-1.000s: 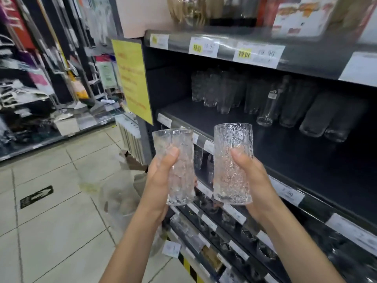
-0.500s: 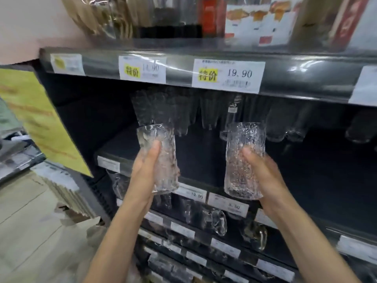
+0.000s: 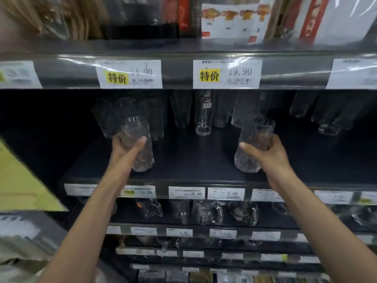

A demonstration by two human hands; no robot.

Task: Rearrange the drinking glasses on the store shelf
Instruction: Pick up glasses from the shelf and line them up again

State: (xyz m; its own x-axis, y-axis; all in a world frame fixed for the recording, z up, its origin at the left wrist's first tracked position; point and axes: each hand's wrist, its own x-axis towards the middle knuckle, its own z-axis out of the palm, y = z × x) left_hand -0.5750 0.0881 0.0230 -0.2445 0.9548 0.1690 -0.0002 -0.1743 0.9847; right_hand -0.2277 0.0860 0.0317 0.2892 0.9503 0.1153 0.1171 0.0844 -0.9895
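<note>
I hold two tall textured clear glasses inside a dark shelf bay. My left hand grips the left glass round its middle; the glass stands about upright with its base at or just above the dark shelf board. My right hand grips the right glass, which tilts with its rim to the right and its base near the board. Whether either base touches the board I cannot tell. More clear glasses stand in a row at the back of the same shelf.
The shelf above hangs low over the bay and carries price tags. Lower shelves hold glass mugs and other glassware. A yellow sign hangs at the left end. Bare board lies between the two held glasses.
Both hands have carried the glasses forward from in front of the shelf edge into the bay and lower toward the board. The right glass now tilts. The view has moved closer.
</note>
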